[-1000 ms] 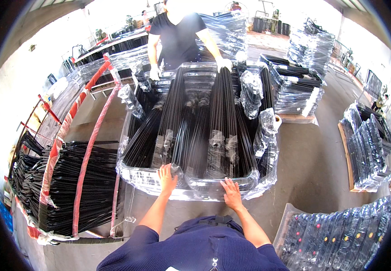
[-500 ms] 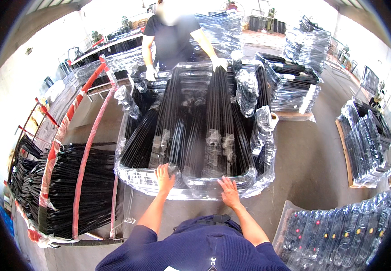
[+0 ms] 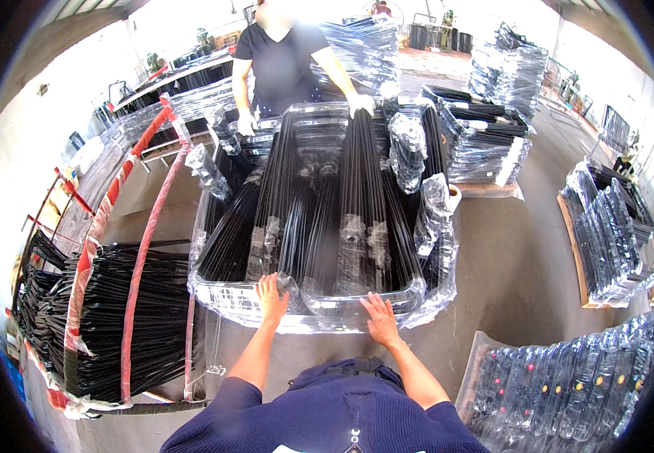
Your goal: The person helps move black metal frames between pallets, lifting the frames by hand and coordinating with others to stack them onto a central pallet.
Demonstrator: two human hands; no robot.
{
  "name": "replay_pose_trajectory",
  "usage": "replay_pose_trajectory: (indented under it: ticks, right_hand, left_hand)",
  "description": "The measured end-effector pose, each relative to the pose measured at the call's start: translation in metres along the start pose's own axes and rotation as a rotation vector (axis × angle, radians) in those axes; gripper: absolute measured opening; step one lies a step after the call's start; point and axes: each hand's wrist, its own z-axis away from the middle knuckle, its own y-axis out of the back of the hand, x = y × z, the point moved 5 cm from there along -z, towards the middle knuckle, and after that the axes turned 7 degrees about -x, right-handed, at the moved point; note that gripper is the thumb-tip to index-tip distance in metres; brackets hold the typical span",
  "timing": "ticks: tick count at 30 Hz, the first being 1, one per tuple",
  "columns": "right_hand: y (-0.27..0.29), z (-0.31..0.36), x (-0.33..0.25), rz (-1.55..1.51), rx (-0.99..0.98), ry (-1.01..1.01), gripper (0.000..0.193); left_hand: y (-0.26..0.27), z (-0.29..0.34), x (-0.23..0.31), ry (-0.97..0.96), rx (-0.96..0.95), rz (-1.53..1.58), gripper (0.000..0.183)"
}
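In front of me stands a large stack of black metal frames (image 3: 308, 219), nested together and wrapped in clear plastic film (image 3: 229, 297). My left hand (image 3: 272, 299) lies on the film at the near rim, left of the middle, fingers extended. Farther right along that rim, my right hand (image 3: 380, 318) rests with its fingers spread against the rounded end of a frame. Neither hand grips anything that I can see. Across the stack a co-worker in a dark shirt has white gloves (image 3: 361, 104) on its far end.
At the left, a rack with red-wrapped bars (image 3: 136, 287) holds many black rods (image 3: 153, 325). Film-wrapped bundles (image 3: 561, 385) lie at the lower right, and another wrapped stack (image 3: 610, 234) stands on a pallet beyond. More wrapped pallets (image 3: 485, 143) are at the far right.
The whole view has shifted slightly, so the stack sits a little farther left. Both my hands keep their places on the near rim; the co-worker's gloves stay at the far end.
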Motion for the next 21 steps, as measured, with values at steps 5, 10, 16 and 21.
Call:
replay_pose_trajectory:
  ticks: [5, 10, 16, 21]
  right_hand:
    - [0.0, -0.0014, -0.0001, 0.0, -0.008, -0.009, 0.066]
    - [0.0004, -0.0011, -0.0011, 0.014, -0.014, -0.003, 0.065]
    - [-0.0001, -0.0012, -0.0002, 0.02, -0.015, -0.002, 0.065]
    - [-0.0007, -0.001, -0.0006, 0.008, -0.012, 0.008, 0.066]
  left_hand:
    - [0.0004, -0.0012, -0.0002, -0.004, 0.002, 0.009, 0.068]
    - [0.0018, -0.0006, 0.0006, 0.003, 0.002, 0.01, 0.068]
    - [0.0023, -0.0012, 0.0012, -0.008, 0.005, 0.007, 0.068]
    - [0.0034, -0.0005, 0.0012, 0.004, -0.001, -0.005, 0.067]
